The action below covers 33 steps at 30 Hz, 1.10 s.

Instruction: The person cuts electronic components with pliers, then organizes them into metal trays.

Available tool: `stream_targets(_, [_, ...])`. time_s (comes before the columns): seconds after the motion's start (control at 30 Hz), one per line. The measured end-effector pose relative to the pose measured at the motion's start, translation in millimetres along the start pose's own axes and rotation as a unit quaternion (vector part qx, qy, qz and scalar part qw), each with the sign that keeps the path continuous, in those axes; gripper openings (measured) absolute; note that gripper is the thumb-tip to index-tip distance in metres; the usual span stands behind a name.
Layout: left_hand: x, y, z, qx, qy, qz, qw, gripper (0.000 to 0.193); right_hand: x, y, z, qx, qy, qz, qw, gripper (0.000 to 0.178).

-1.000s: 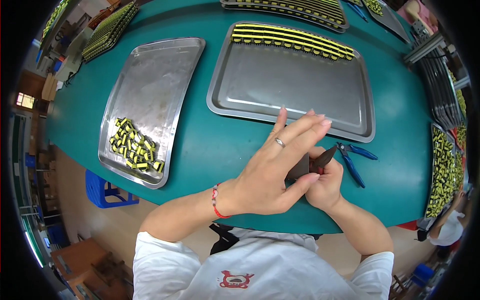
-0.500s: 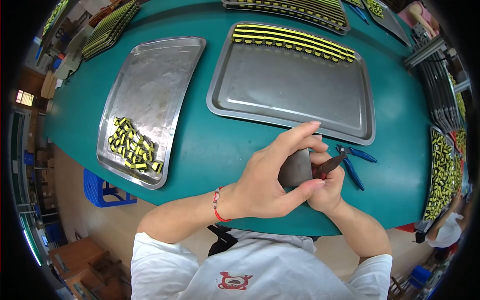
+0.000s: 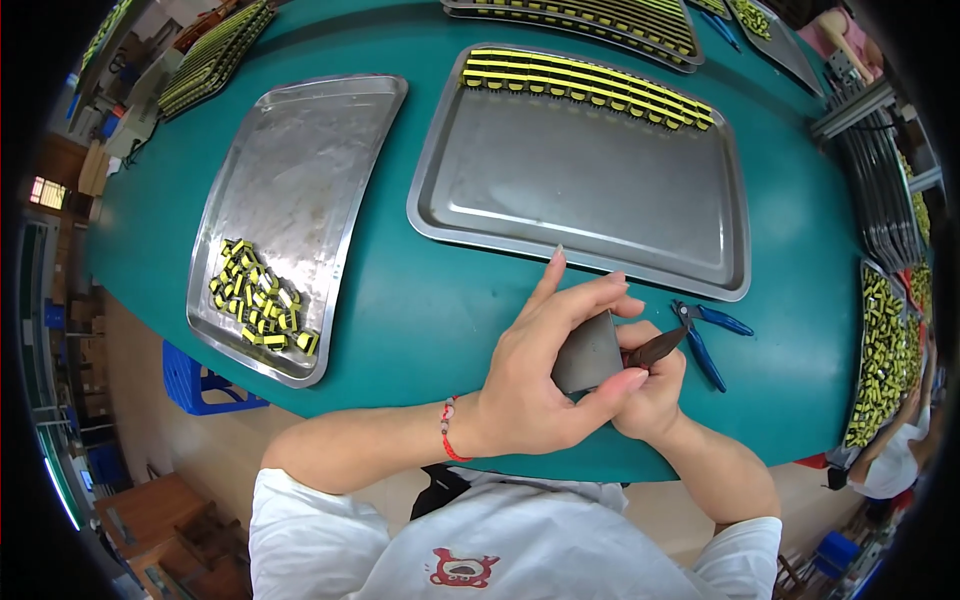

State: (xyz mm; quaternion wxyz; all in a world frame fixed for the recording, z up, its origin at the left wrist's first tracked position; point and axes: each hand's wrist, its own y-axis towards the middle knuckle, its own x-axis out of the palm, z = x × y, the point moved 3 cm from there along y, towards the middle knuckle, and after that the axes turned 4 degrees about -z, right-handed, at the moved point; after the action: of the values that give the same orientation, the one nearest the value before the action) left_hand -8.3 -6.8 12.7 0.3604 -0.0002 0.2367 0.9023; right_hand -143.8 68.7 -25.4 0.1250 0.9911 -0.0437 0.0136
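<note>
My left hand (image 3: 535,375) is closed around a dark grey rectangular block (image 3: 590,355) with a flat, smooth face, its index finger raised off it. Against the block's right side, my right hand (image 3: 655,395) is wrapped round a dark brown, tapered tool (image 3: 658,347) whose tip points up and to the right; its exact kind is not clear. The two hands touch, and the left thumb lies across the right hand's fingers. Anything small between block and tool is hidden. Just right of the hands, blue-handled cutters (image 3: 705,340) lie on the table with their handles spread.
Ahead is a metal tray (image 3: 590,180) with rows of yellow-and-black parts (image 3: 590,85) along its far edge. Another metal tray (image 3: 290,170) at left holds a loose heap of such parts (image 3: 260,300). A heaped tray (image 3: 885,355) stands far right, below stacked trays (image 3: 870,180).
My left index finger has lifted and spread away from the other fingers. The block has tilted slightly and shifted a little lower in view. Both hands keep their holds.
</note>
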Motion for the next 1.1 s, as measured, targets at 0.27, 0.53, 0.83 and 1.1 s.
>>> stream_targets(0.27, [-2, 1, 5, 0.039, 0.083, 0.002, 0.996, 0.062, 3, 0, -1, 0.0, 0.033, 0.002, 0.999, 0.024])
stream_targets(0.53, [-3, 7, -3, 0.053, 0.091, -0.021, 0.994, 0.042, 8, 10, -6, -0.007, 0.033, 0.015, 0.999, 0.027])
stream_targets(0.83, [-22, 13, -13, -0.173, -0.191, 0.099, 0.961, 0.061, -2, 10, -29, -0.087, -0.106, 0.073, 0.988, 0.038])
stream_targets(1.1, [3, 9, -2, -0.123, -0.31, -0.105, 0.937, 0.063, -8, 15, -49, -0.359, -0.298, 0.058, 0.882, 0.044])
